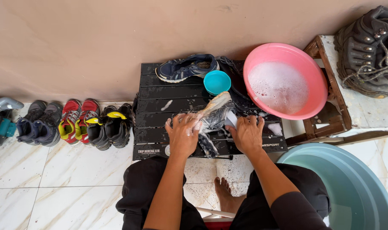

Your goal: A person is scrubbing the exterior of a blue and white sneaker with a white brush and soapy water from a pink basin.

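Observation:
A wet, soapy dark sneaker point(214, 117) lies on its side on a low black slatted table point(160, 96). My left hand point(183, 134) grips the shoe's near side, foam on the fingers. My right hand point(246, 133) presses flat on the table beside the shoe, over what looks like a pale brush or cloth, mostly hidden. A second navy sneaker point(186, 67) sits at the table's far edge next to a small teal bowl point(216, 81).
A pink basin point(313, 76) of sudsy water rests at the table's right. A large teal tub point(351, 187) stands at lower right. Brown boots point(366, 51) sit on a wooden stand. Three pairs of shoes point(74, 123) line the wall on the left. My bare foot point(224, 194) rests below.

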